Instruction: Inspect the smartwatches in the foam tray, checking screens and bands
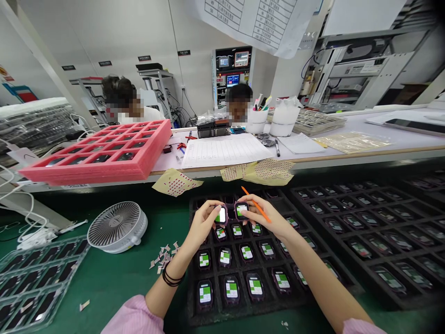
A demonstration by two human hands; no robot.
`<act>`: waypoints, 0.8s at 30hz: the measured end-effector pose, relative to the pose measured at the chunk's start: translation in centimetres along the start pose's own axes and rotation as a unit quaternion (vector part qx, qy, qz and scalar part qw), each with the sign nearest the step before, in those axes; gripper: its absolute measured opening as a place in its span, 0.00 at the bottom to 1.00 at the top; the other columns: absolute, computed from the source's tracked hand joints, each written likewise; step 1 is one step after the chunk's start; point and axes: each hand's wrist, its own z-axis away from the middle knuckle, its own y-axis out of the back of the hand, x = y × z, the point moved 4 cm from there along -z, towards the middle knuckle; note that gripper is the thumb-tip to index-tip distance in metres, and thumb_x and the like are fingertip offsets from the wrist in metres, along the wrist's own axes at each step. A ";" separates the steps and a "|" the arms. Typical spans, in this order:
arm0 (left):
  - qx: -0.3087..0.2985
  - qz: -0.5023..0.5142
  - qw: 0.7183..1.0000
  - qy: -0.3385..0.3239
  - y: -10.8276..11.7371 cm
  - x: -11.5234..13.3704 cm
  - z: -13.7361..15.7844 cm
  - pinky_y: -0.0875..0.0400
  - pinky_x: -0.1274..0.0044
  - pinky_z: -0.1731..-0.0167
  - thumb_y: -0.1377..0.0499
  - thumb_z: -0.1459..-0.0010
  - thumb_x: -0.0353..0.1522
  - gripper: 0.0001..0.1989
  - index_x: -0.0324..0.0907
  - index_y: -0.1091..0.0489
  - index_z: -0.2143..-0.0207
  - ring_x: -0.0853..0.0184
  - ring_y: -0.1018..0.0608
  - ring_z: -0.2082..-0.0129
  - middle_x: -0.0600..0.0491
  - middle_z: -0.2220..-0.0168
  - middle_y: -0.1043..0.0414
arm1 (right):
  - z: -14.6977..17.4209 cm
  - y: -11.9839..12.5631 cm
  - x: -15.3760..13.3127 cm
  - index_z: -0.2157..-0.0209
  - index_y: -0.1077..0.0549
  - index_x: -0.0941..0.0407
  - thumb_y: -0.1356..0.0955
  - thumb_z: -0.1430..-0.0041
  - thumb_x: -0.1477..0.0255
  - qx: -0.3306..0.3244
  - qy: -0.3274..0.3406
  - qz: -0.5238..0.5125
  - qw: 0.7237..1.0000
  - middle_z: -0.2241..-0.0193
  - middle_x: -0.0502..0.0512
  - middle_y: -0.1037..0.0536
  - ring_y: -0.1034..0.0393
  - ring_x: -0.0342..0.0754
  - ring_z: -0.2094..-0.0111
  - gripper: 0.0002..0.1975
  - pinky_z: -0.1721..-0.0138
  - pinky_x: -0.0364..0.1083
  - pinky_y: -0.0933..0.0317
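My left hand (206, 217) is closed around a smartwatch (221, 215) whose lit screen looks mostly white. A second smartwatch (241, 209), its screen green and white, is gripped in my right hand (262, 214), thumb over the display. An orange stick-like tool (256, 204), perhaps a pen, also rests between the right fingers. Both watches are held side by side above the far part of a black foam tray (243, 311). Rows of similar watch bodies with lit green-and-white screens lie in its compartments.
Another black tray (333, 241) of watches stands to the right. Left are a white fan (118, 226), loose small strips (164, 256) and a clear tray (38, 273). A raised shelf ahead bears pink foam (146, 157) and papers (222, 149). Two people sit beyond it.
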 end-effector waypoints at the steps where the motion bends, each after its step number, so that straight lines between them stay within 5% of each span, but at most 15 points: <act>1: 0.002 -0.003 1.000 0.003 0.0 0.0 0.0 0.40 0.83 0.83 0.44 0.43 0.44 0.17 0.40 0.31 0.61 0.71 0.26 0.78 0.54 0.73 0.29 | 0.0 0.0 0.0 0.60 0.33 0.54 0.30 0.47 0.63 0.001 -0.001 -0.001 1.000 0.67 0.52 0.26 0.29 0.41 0.77 0.15 0.81 0.41 0.39; 6: -0.017 -0.001 1.000 -0.006 -0.2 -0.2 0.0 0.38 0.83 0.82 0.42 0.45 0.43 0.17 0.40 0.33 0.58 0.70 0.25 0.75 0.52 0.68 0.28 | -0.1 0.1 0.4 0.59 0.32 0.55 0.33 0.43 0.62 0.013 -0.003 -0.019 1.000 0.70 0.51 0.27 0.28 0.43 0.77 0.13 0.82 0.40 0.41; 15: -0.056 -0.023 0.998 -0.022 -0.5 -0.2 0.2 0.30 0.76 0.62 0.36 0.49 0.35 0.22 0.41 0.37 0.52 0.67 0.25 0.62 0.49 0.59 0.28 | -0.1 0.2 0.7 0.60 0.31 0.55 0.36 0.40 0.62 0.012 -0.006 -0.013 1.000 0.75 0.49 0.28 0.28 0.44 0.77 0.12 0.82 0.41 0.41; 24: 0.013 0.011 1.000 -0.001 0.0 -0.3 -0.3 0.35 0.83 0.81 0.39 0.49 0.45 0.20 0.40 0.34 0.61 0.74 0.29 0.78 0.55 0.71 0.32 | -0.3 -0.2 0.8 0.56 0.34 0.54 0.29 0.48 0.64 -0.022 -0.002 -0.020 1.000 0.62 0.54 0.27 0.27 0.44 0.71 0.19 0.84 0.38 0.42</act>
